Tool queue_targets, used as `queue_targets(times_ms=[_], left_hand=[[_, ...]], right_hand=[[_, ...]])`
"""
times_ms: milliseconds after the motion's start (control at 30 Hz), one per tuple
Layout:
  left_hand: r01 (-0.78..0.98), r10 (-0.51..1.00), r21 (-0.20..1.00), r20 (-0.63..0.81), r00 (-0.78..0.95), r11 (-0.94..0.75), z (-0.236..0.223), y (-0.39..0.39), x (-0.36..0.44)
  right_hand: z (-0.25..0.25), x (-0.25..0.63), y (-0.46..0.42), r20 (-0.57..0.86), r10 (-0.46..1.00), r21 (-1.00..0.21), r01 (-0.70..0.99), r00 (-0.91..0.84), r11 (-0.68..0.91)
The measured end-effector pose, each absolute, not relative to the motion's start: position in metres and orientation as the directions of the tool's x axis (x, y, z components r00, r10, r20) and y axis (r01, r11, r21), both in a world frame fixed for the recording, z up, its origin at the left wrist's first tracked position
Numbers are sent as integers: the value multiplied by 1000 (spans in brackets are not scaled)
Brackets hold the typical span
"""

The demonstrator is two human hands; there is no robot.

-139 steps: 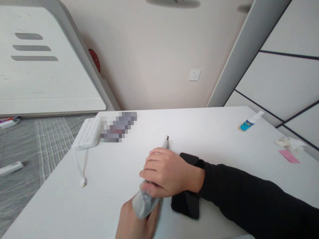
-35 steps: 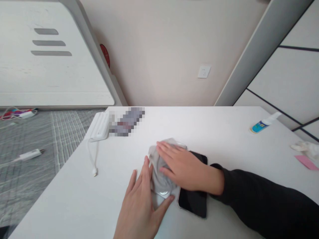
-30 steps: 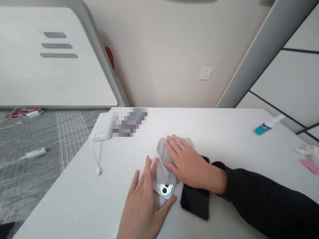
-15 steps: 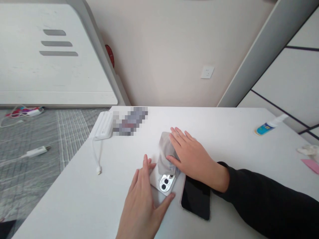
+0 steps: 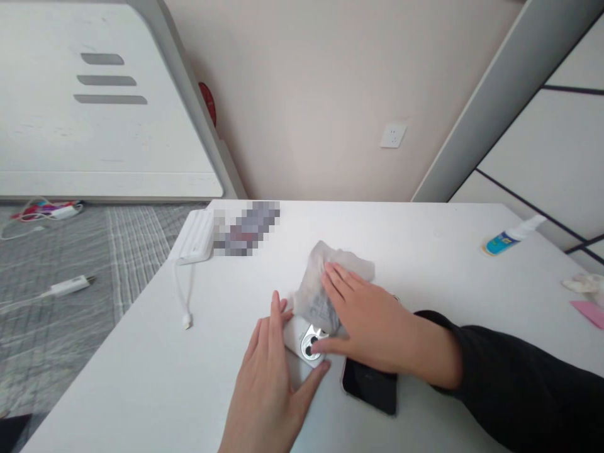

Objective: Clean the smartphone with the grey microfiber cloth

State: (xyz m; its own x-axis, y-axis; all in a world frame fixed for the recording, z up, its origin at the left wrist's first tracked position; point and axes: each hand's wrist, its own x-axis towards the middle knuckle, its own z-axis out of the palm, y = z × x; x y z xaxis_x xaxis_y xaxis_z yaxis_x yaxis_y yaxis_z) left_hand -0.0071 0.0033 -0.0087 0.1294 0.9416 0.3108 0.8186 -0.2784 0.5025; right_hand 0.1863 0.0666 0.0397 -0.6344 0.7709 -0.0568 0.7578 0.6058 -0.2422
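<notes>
A white phone [image 5: 293,338] lies on the table with its back and round camera bump up. My left hand [image 5: 267,374] holds it by the edges, with the thumb at its lower right corner and fingers at its left side. A thin, crumpled pale grey cloth [image 5: 311,283] covers the phone's upper part. My right hand [image 5: 365,314] presses the cloth down with its fingers stretched out and close together, and its thumb reaches over the camera bump. Partly under my right hand and wrist lies a second phone [image 5: 370,385], its dark screen facing up.
On the white table [image 5: 141,377] a power bank [image 5: 197,236] with a short cable sits at the back left, beside a blurred-out item [image 5: 250,229]. A spray bottle [image 5: 507,241] lies at the right, with a pink piece [image 5: 587,311] and a crumpled white item [image 5: 585,284] near the edge.
My right hand has slid down toward the camera bump, its thumb now over it. The cloth has shifted and spread out more to the right. My left hand stays in place.
</notes>
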Motion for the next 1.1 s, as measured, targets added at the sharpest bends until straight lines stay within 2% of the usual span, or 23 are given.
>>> queue_targets(times_ms=[100, 167, 233, 333, 400, 467, 533, 600, 733, 900, 1033, 1100], left_hand=[[844, 942, 458, 302, 147, -279, -10, 3, -8], [854, 945, 444, 293, 147, -271, -10, 3, -8], [841, 945, 471, 296, 136, -268, -9, 3, -8], [812, 950, 523, 292, 114, -258, -9, 3, -8], [824, 949, 505, 296, 112, -255, -10, 3, -8], [841, 941, 464, 307, 143, -279, -10, 4, -9], [852, 938, 437, 309, 157, -287, -11, 5, -10], [848, 937, 443, 315, 154, -289, -12, 5, -10], [834, 939, 477, 318, 130, -277, -13, 5, -10], [858, 935, 425, 317, 158, -289, -14, 5, -11], [830, 931, 472, 334, 145, -298, -13, 6, -11], [832, 931, 466, 332, 150, -300, -12, 6, -11]], right_hand=[[41, 182, 49, -4, 619, -365, 577, -786, 731], [44, 183, 49, -5, 560, -424, 509, -828, 749], [47, 189, 62, -77, 620, -428, 588, -780, 687], [50, 197, 80, -145, 760, -329, 756, -633, 566], [50, 196, 74, -133, 732, -338, 725, -668, 600], [51, 190, 59, -100, 611, -403, 593, -785, 697], [52, 185, 48, -93, 549, -449, 527, -831, 721], [52, 185, 50, -110, 592, -460, 569, -798, 682], [47, 191, 60, -131, 768, -344, 755, -627, 558], [45, 188, 50, -67, 593, -409, 565, -802, 717], [43, 188, 64, -127, 759, -359, 743, -638, 565], [42, 185, 63, -102, 759, -351, 737, -644, 578]])
